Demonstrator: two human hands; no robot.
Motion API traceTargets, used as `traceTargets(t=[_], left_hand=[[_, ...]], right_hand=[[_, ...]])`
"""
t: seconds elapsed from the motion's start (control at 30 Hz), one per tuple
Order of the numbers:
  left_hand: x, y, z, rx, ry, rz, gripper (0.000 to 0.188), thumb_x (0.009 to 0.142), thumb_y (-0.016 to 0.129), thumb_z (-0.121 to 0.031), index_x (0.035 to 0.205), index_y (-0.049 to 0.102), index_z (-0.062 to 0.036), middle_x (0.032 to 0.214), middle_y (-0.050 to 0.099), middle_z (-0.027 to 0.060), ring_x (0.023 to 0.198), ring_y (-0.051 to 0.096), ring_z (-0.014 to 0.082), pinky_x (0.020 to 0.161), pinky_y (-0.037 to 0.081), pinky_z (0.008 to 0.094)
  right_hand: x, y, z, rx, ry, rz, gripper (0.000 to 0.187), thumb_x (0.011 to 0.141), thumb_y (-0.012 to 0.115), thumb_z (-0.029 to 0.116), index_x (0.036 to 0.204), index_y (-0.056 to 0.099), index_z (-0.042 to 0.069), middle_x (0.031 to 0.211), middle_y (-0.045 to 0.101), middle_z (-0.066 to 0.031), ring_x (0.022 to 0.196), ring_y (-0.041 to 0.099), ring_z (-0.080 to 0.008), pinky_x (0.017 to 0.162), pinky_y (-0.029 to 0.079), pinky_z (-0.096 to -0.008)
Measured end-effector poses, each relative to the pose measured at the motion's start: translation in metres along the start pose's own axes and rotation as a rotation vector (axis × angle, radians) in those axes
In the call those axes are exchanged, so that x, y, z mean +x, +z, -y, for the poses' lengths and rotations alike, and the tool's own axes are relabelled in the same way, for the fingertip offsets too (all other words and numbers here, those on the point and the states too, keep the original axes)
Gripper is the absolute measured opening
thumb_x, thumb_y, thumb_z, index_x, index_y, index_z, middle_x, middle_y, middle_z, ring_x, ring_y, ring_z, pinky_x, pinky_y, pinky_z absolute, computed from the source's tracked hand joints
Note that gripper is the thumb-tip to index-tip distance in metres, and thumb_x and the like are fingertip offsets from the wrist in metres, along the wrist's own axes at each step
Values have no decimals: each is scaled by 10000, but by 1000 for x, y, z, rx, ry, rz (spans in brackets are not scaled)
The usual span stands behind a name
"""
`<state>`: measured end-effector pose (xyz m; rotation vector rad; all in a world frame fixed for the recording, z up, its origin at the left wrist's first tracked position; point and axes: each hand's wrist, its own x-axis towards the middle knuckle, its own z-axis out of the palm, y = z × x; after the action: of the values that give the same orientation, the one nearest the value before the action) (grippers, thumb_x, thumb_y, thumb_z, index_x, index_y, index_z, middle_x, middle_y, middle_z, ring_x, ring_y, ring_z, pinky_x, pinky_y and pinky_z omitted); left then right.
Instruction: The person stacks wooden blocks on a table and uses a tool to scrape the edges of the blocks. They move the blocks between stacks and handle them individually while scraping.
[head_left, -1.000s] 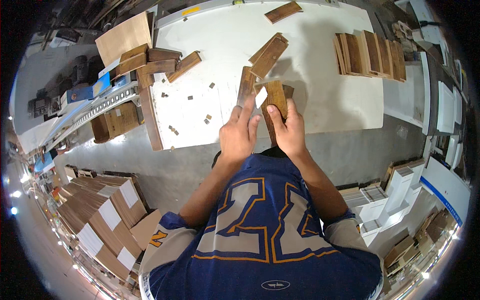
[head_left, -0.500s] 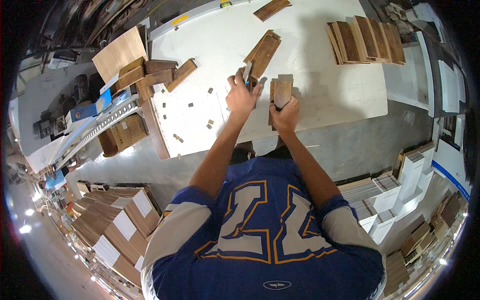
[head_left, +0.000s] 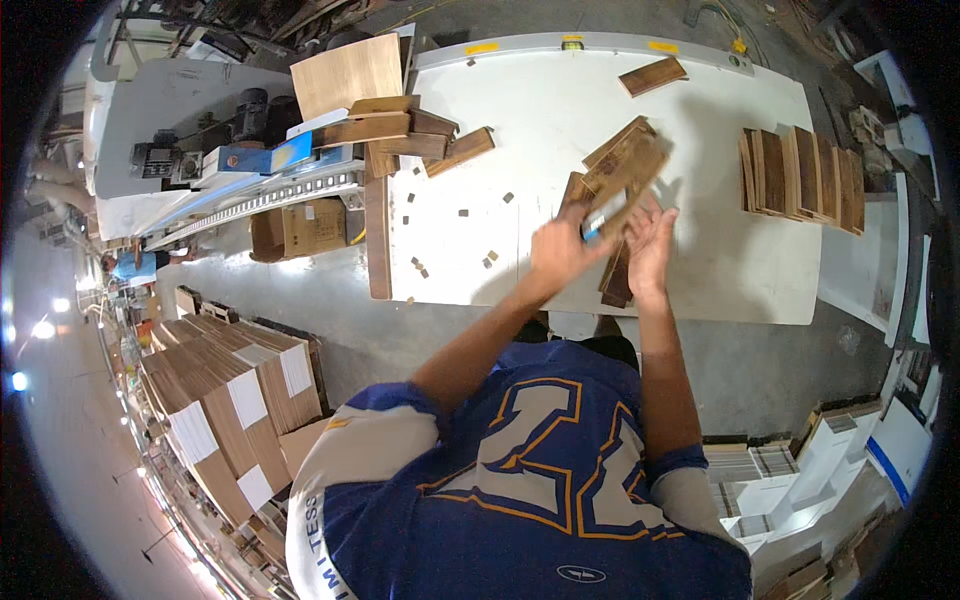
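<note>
My left hand (head_left: 562,250) is closed around a slim tool with a pale blade and a blue part (head_left: 598,220); motion smears it, so its exact kind is unclear. To its right, my right hand (head_left: 650,248) has its fingers stretched out, close beside a blurred, tilted short brown plank (head_left: 643,178). Whether the fingertips touch that plank I cannot tell. More short brown planks (head_left: 615,143) lie loosely stacked under and behind it. Between my wrists, near the table's front edge, rests a dark plank (head_left: 616,278), partly hidden by my hands.
Small dark blocks (head_left: 463,213) are scattered over the white tabletop (head_left: 740,270). A row of leaning planks (head_left: 800,175) stands at right, a single plank (head_left: 652,77) at the back, and piled planks (head_left: 380,130) at left. A long level (head_left: 620,46) lines the far edge.
My right hand has let go of the short plank it gripped and opened its fingers. That plank appears shifted left toward the stack. The view has swung, moving the table rightward in the picture.
</note>
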<state>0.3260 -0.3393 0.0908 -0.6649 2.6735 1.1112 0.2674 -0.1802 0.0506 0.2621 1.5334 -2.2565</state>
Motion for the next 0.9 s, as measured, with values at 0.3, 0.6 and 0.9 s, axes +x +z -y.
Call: traceTargets(t=[0.3, 0.6, 0.9], left_hand=[[-76, -82, -12, -303, 103, -107, 462, 1157, 579, -420, 1381, 623, -18, 1174, 702, 270, 1052, 725, 483, 903, 570, 545], [-100, -132, -43, -118, 150, 0, 509, 1209, 478, -325, 1657, 528, -90, 1111, 693, 235, 980, 707, 409, 898, 559, 487], [-97, -125, -40, -376, 117, 86, 531, 1220, 472, -360, 1649, 539, -53, 1567, 639, 260, 1480, 598, 377, 1222, 451, 435]], right_hand=[[-12, 31, 59, -314, 54, 297, 422, 1139, 684, 334, 1422, 648, 23, 1197, 810, -125, 1030, 793, -207, 876, 670, -380], [-28, 45, 97, -934, -312, 336, 407, 971, 853, 282, 1197, 701, -21, 971, 827, -148, 865, 809, -253, 807, 623, -396], [-35, 40, 107, -1137, -470, 303, 418, 902, 900, 377, 990, 703, 19, 837, 800, -165, 749, 803, -337, 703, 625, -434]])
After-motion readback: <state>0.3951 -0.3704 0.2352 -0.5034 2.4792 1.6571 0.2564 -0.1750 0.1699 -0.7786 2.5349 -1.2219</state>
